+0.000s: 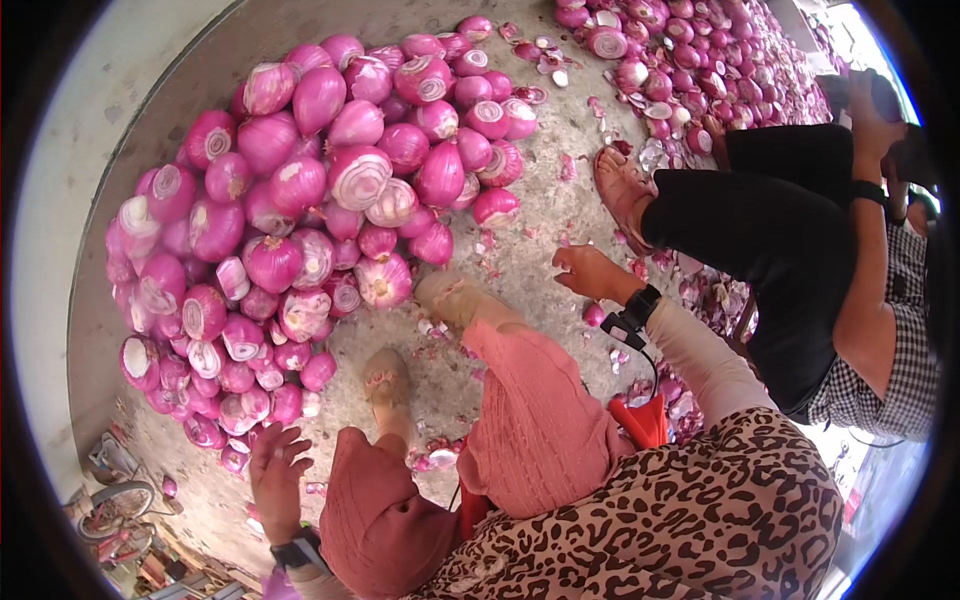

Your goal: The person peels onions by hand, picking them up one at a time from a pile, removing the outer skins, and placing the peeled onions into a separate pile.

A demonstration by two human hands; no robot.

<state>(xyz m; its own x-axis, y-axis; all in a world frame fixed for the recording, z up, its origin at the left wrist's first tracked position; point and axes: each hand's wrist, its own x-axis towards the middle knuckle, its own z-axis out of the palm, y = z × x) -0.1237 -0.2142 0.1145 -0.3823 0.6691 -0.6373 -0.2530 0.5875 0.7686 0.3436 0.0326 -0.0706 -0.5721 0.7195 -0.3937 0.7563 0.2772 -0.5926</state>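
Note:
My left hand (277, 474) is raised beside my left knee, near the lower edge of the big pile of pink-red onions (270, 250). Its fingers are apart and loosely bent, and I see nothing in them. Over the floor to the right of the pile is my right hand (596, 273), its fingers half curled with a gap between them and no visible object held. A single small onion (593, 314) lies on the floor just below it. Many of the piled onions are trimmed, showing pale ringed cut faces.
Another person sits at my right, in black trousers (760, 225), a foot (622, 190) near my right hand. A second onion heap (690, 65) spreads behind. Peel scraps (545, 55) litter the concrete floor. A red object (640, 422) and cable are by my hip; a bicycle (115, 510) stands lower left.

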